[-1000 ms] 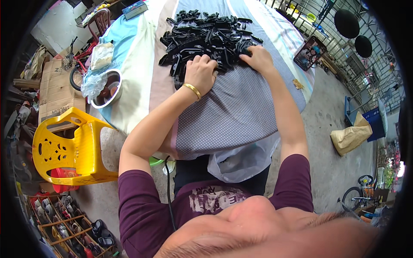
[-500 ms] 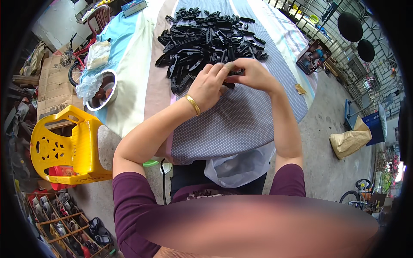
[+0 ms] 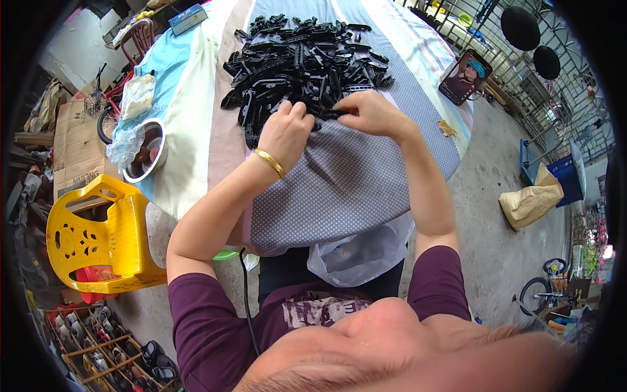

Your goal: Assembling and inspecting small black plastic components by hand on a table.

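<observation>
A heap of narrow black plastic pieces (image 3: 304, 62), some of them curved, covers the far middle of the cloth-covered table. At the heap's near edge, my left hand (image 3: 287, 134) is curled closed with its back up; a gold bangle (image 3: 269, 163) circles that wrist. Whatever its fingers hold is hidden beneath them. To its right, my right hand (image 3: 373, 114) reaches into the heap's near right side, its thumb and forefinger closing on a black piece among the others. A gap separates the two hands.
A grey dotted cloth (image 3: 339, 189) covers the near table. A phone (image 3: 466, 77) stands at the right edge. On the left are a metal bowl (image 3: 163, 153) and a yellow plastic chair (image 3: 127, 235). A white plastic bag (image 3: 359, 258) hangs at my lap.
My hands were together over the heap's near edge and have moved apart. The left has drawn back to the left; the right now reaches at the heap. The view has shifted slightly.
</observation>
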`<state>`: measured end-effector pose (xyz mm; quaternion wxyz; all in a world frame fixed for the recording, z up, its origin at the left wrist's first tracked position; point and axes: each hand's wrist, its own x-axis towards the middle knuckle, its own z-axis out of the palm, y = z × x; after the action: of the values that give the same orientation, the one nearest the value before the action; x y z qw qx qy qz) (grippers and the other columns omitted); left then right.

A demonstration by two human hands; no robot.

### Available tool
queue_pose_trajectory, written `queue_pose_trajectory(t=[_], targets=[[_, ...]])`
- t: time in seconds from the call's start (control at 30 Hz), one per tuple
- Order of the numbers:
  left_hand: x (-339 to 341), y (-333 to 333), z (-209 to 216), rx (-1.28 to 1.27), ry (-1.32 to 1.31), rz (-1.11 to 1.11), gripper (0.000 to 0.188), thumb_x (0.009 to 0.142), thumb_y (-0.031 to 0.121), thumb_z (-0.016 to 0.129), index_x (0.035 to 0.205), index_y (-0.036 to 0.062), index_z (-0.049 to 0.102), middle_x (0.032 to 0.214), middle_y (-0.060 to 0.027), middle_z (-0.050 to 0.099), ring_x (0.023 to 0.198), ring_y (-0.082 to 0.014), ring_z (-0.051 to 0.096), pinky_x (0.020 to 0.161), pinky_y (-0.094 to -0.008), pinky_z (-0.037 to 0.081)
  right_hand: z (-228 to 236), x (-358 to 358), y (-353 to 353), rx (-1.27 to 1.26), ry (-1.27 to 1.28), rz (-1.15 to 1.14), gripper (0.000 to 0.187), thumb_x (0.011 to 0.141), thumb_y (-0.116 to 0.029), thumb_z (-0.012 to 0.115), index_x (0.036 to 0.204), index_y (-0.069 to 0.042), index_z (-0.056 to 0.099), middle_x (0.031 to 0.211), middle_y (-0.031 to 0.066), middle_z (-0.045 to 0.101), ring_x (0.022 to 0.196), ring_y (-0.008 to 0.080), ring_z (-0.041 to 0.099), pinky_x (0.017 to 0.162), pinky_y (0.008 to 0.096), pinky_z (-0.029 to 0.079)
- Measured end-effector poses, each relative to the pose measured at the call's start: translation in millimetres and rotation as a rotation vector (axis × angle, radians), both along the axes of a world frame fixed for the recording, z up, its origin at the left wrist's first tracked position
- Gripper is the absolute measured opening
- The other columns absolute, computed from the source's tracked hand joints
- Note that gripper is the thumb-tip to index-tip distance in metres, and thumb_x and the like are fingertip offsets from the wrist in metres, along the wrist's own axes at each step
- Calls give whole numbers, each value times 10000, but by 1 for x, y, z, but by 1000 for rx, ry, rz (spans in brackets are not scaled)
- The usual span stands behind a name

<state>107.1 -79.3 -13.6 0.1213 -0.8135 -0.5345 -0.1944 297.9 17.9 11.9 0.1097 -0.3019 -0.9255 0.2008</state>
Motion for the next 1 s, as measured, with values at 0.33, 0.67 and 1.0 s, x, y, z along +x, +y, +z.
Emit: queue_pose_trajectory(t=[0.33, 0.67, 1.0], targets=[[-20, 14, 12, -669, -1507, -58, 176, 910, 112, 499, 1010, -12, 574, 877, -17, 616, 724, -72, 561, 666, -222, 475, 5, -16, -23, -501, 630, 103, 314, 941, -144, 437, 1213, -8, 514, 753, 12, 575, 635, 60, 503, 581, 189, 439], [-20, 20, 3, -659, -1783, -274, 210, 904, 31, 478, 1098, -26, 534, 1011, -86, 593, 908, -164, 606, 845, -278, 510, -5, -27, -19, -706, 760, -1, 275, 949, -154, 416, 1135, 1, 547, 725, 24, 578, 614, 67, 525, 552, 194, 455], [-7, 12, 6, -571, -1846, -233, 343, 817, -55, 471, 1156, -22, 509, 1012, -85, 599, 855, -111, 585, 754, -213, 475, -15, -37, -33, -363, 653, -93, 246, 935, -123, 447, 1106, -3, 577, 713, 27, 600, 596, 48, 523, 530, 181, 435]])
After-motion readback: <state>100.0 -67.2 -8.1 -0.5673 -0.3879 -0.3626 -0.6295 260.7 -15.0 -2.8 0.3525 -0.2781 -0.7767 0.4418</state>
